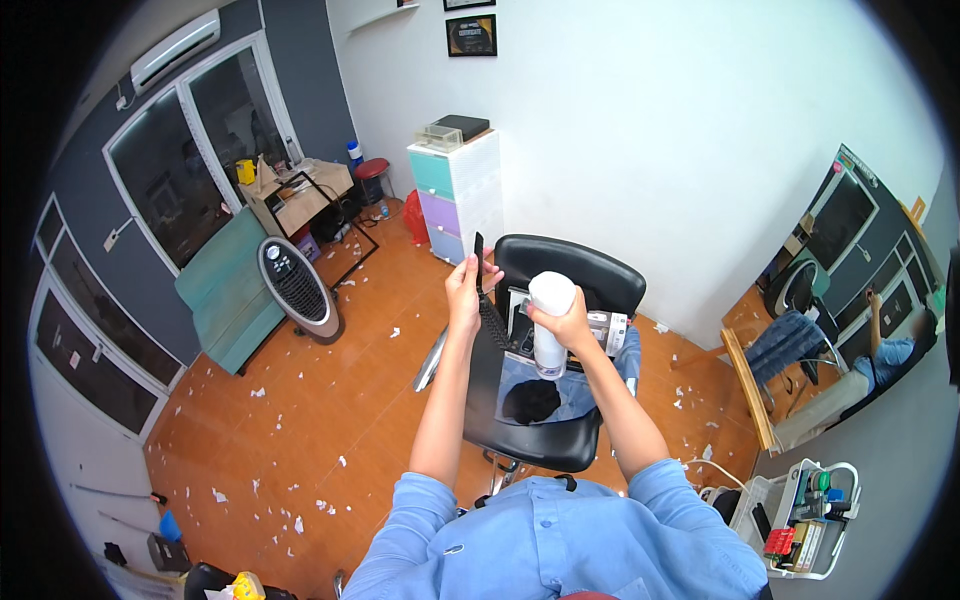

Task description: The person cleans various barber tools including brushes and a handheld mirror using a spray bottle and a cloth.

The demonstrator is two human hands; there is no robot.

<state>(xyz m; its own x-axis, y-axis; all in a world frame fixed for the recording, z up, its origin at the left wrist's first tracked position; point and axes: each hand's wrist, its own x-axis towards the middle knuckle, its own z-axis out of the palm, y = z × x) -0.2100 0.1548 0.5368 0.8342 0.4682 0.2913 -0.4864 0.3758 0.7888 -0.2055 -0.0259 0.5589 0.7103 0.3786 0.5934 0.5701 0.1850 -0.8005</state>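
My left hand holds a black hairbrush by its upright handle, bristle end down, with some fingers spread beside it. Gripped near its upper part, a white spray bottle or can is in my right hand, a little right of the brush. Below both hands stands a black salon chair. On its seat lie boxes with printing, a blue cloth or plastic sheet and a dark, fluffy bundle.
White scraps litter the orange floor. An air cooler and green sofa stand left, a drawer cabinet ahead. At right are a wall mirror, wooden ledge and white trolley with supplies.
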